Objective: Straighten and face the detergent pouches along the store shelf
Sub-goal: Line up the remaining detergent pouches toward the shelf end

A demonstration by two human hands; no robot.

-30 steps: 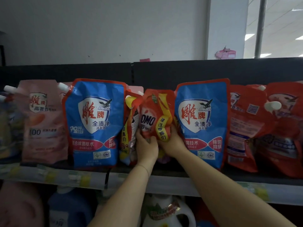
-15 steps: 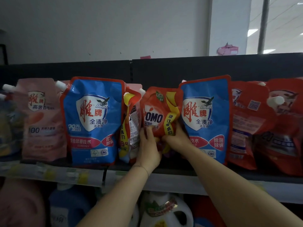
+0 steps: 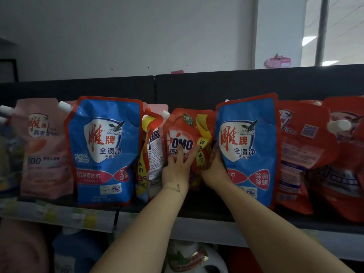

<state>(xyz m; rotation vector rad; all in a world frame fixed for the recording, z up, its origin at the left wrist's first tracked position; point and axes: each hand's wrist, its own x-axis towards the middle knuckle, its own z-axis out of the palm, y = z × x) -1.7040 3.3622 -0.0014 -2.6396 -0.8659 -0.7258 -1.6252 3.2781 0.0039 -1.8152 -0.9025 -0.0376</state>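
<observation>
Head view shows the red OMO pouch [image 3: 183, 134] standing on the top shelf [image 3: 206, 210] with its front to the camera, leaning a little. The left hand [image 3: 176, 172] lies on the lower front of it, with fingers [image 3: 192, 154] straight and spread apart, pressing the film. The right hand [image 3: 215, 170] grips the lower right edge of the same pouch; its fingers curl round the edge and are partly hidden. This hand sits between the OMO pouch and a blue pouch [image 3: 246, 150], which it touches. A sideways pouch [image 3: 152, 146] stands just beside the left hand.
</observation>
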